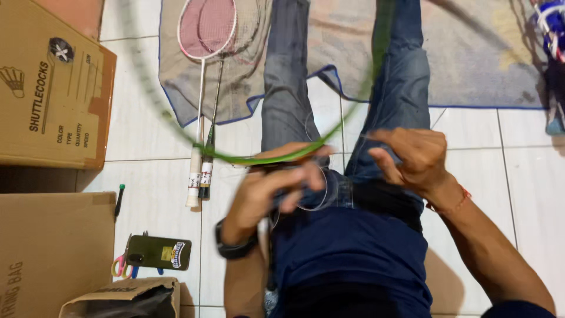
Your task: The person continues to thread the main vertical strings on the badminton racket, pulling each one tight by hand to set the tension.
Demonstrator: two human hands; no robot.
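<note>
Green racket frame point(176, 126), motion-blurred, arcs from upper left of frame down through centre to upper middle. Left hand point(268, 191), centre frame, closed around frame's lower rim. Right hand point(412, 159), right of centre, fingers curled, pinching thin string point(321, 194); string loops toward left hand. Hands near each other, not touching. Two rackets point(203, 118) lie on tiled floor, upper left, heads on cloth mat point(471, 59). Cardboard boxes point(50, 88) at left edge. Phone point(158, 252) and scissors point(120, 266) lower left.
</note>
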